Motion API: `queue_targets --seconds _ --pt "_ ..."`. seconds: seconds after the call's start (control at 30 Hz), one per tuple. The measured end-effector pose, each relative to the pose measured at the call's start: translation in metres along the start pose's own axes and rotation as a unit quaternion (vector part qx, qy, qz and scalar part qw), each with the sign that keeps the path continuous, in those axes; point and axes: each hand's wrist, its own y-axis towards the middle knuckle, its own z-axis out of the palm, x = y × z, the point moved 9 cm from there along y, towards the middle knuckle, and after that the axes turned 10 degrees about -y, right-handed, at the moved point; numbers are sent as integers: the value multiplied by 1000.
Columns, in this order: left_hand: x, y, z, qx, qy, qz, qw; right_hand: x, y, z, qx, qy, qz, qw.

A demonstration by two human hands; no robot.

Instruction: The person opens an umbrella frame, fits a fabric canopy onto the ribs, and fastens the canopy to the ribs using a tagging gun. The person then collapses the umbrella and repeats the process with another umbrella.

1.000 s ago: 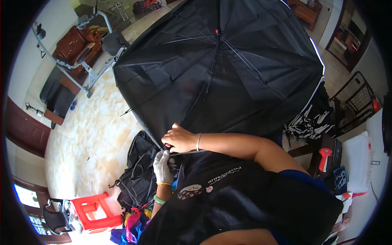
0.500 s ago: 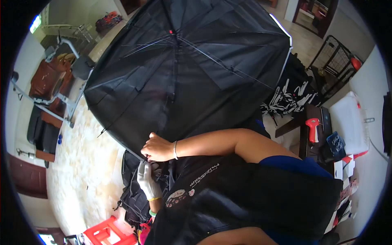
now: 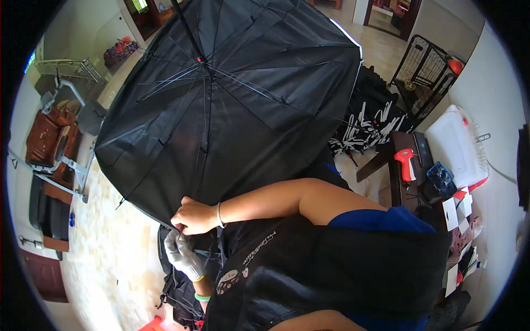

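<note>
A large black umbrella (image 3: 248, 132) is spread with its inside, ribs and shaft (image 3: 187, 30) facing up. My bare right hand (image 3: 194, 217), with a bracelet on its wrist, is closed on the umbrella's near edge. Just below it my left hand (image 3: 185, 256), in a white glove, has its fingertips closed at the same edge, touching or almost touching the right fingers. Whatever small part lies between the fingertips is too small to make out. Dark folded fabric (image 3: 185, 300) lies under the left hand.
To the right are a dark table (image 3: 396, 190) with a red tool (image 3: 406, 164) and a phone (image 3: 440, 177), a white plastic bag (image 3: 455, 146), and a pile of umbrellas (image 3: 367, 129). A wire cage (image 3: 422, 74) stands behind. Exercise equipment (image 3: 77, 165) is at left, a red stool (image 3: 152, 324) below.
The view has swung to the right, so the umbrella and both hands appear further left and lower. Both hands stay at the umbrella's edge; the left fingers look more bent.
</note>
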Motion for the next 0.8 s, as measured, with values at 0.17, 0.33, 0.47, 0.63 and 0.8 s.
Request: queue_targets --seconds 0.17,0.33,0.47,0.63,0.8 --pt "-30 -7 13 -60 118 -33 991 8 1 -9 55 131 -96 985" --pt "-48 -1 19 26 199 66 978 6 0 -12 18 73 -108 991" --pt "-64 -1 20 23 288 81 954 3 0 -10 13 11 -101 995" --pt "-45 -2 7 6 299 48 953 5 -4 -3 32 17 -93 995" --pt "-62 5 16 33 331 70 940 5 0 -5 17 -17 -92 995"
